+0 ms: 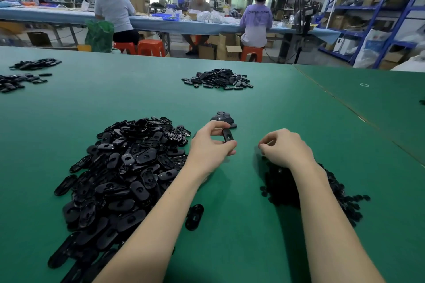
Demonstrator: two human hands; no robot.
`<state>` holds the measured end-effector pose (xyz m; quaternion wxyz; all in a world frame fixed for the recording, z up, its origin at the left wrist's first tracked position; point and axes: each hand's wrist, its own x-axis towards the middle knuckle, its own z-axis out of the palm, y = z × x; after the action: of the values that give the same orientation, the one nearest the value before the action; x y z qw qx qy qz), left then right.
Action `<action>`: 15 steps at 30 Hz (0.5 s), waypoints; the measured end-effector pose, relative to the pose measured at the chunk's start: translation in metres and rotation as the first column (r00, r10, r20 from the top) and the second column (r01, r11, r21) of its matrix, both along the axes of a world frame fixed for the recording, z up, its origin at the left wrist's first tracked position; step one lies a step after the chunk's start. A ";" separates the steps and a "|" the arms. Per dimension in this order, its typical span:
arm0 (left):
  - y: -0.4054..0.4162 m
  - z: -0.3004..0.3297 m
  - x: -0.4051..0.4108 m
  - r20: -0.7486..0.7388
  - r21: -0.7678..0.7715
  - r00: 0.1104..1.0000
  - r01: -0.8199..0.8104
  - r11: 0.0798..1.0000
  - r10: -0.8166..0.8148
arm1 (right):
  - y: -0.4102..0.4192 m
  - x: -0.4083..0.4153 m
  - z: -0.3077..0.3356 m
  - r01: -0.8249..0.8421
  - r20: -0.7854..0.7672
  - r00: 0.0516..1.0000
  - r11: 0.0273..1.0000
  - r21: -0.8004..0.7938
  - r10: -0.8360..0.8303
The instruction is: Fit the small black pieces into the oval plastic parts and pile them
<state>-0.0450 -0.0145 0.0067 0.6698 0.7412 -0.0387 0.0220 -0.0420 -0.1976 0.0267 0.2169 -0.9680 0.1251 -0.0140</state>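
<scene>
One oval part [228, 135] pinched in left hand [210, 145] fingers | right hand [284, 148] fingers curled, small piece unconfirmed | step: fitting | next: press piece in, add to finished pile [223, 118]

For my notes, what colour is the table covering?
Green table covering, clearest in the head view.

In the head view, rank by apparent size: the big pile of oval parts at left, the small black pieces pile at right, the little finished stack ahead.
1. Pile of oval parts, largest.
2. Pile of small black pieces, partly hidden by the right forearm.
3. Finished stack, smallest, though farther away.
</scene>
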 end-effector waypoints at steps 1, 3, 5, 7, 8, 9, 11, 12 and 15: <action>0.000 0.000 0.000 -0.009 -0.018 1.000 0.003 1.000 -0.003 | -0.002 -0.001 0.000 0.005 -0.011 1.000 1.000 -0.003 -0.005; 0.001 0.001 0.000 -0.022 -0.044 1.000 0.011 0.999 -0.012 | -0.004 -0.002 0.001 0.013 -0.026 1.000 1.000 -0.003 -0.014; 0.001 0.001 0.000 -0.023 -0.059 0.999 0.026 0.998 -0.028 | -0.005 -0.003 0.001 0.016 -0.047 0.999 1.000 -0.010 -0.016; 0.001 0.001 0.000 -0.028 -0.077 0.999 0.037 0.996 -0.039 | -0.004 -0.003 0.004 0.004 -0.068 0.998 1.000 -0.014 -0.005; 0.001 0.001 0.000 -0.034 -0.091 0.999 0.038 0.995 -0.041 | -0.004 -0.003 0.006 -0.005 -0.076 0.997 1.000 -0.016 0.004; 0.002 0.000 0.001 -0.042 -0.102 0.998 0.037 0.994 -0.042 | -0.005 -0.003 0.008 -0.015 -0.084 0.996 1.000 -0.020 0.013; 0.003 0.000 0.002 -0.059 -0.120 0.997 0.036 0.992 -0.043 | -0.006 -0.004 0.012 -0.032 -0.107 0.994 0.999 -0.032 0.028; 0.003 -0.001 0.002 -0.065 -0.132 0.997 0.035 0.991 -0.044 | -0.007 -0.004 0.013 -0.039 -0.116 0.993 0.998 -0.040 0.034; 0.004 -0.001 0.002 -0.077 -0.149 0.996 0.033 0.988 -0.045 | -0.005 -0.005 0.014 -0.052 -0.131 0.990 0.997 -0.053 0.045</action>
<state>-0.0426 -0.0101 0.0060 0.7240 0.6891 -0.0247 -0.0181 -0.0475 -0.2029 0.0404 0.1815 -0.9753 0.1150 0.0506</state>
